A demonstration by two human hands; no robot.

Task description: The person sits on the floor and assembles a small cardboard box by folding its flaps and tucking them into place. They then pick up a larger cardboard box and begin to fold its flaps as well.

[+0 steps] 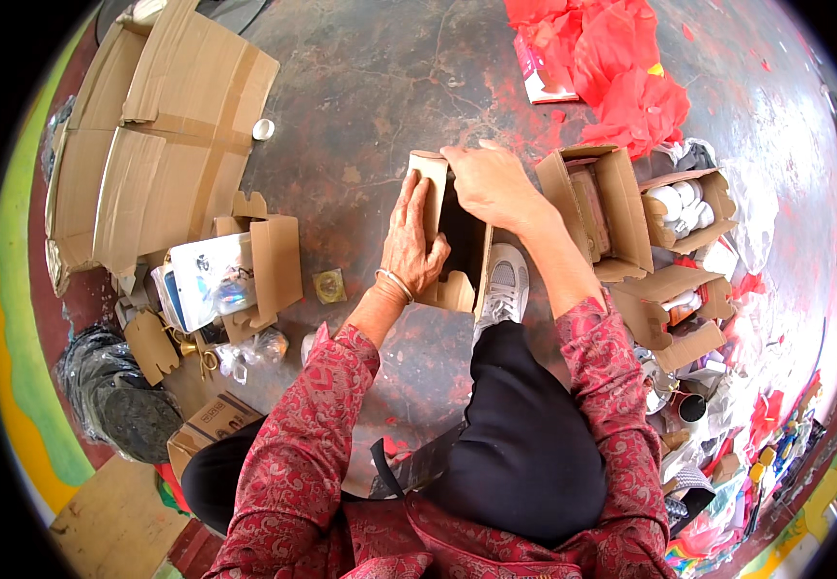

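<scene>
Between my hands stands a small open cardboard box [454,291], its inside dark. My left hand [413,236] lies along its left side, fingers stretched flat on a pale cardboard flap, thumb over the opening. At the far end my right hand [495,188] is closed, with its fingertips on the box's far edge beside that flap. A bracelet [396,284] circles my left wrist. Just right of the box is my shoe [505,282], light grey and white.
A large cardboard carton [182,125] fills the far left; a smaller carton [278,265] with plastic-wrapped items is nearer. Scissors [208,362] lie beside it. To the right stand an open box [631,198] and a box of white pieces [717,193]. Red tissue [616,58] lies far off.
</scene>
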